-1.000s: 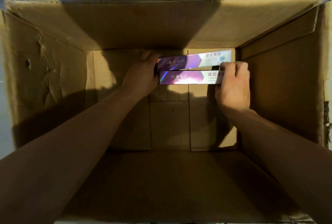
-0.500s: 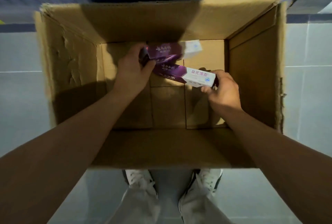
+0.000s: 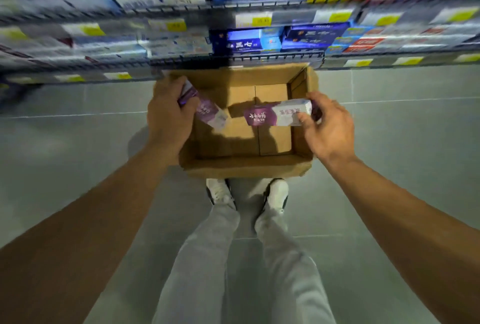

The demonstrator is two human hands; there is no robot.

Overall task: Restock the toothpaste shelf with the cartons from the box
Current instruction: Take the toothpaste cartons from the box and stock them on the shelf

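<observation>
Above the cardboard box point(image 3: 246, 167) on the floor, both hands are carrying a purple-and-white toothpaste carton each. The left hand point(image 3: 168, 115) is wrapping its curled fingers round the left carton point(image 3: 207, 113), which is tilting with its white end pointing down toward the box. The right hand point(image 3: 327, 126) is pinching the right carton point(image 3: 278, 115) at its white end, thumb in front, holding it level, probably so its face is reading forward for shelving. Nothing more is showing on the visible box bottom, so these look like the last two. Beyond the box, the wire shelf point(image 3: 259, 57) is showing blue cartons point(image 3: 244, 43) with large white characters; yellow price tags point(image 3: 261, 21) are lining the rail, too blurred to read. White lettering is sitting on the purple panels, unreadable here.
</observation>
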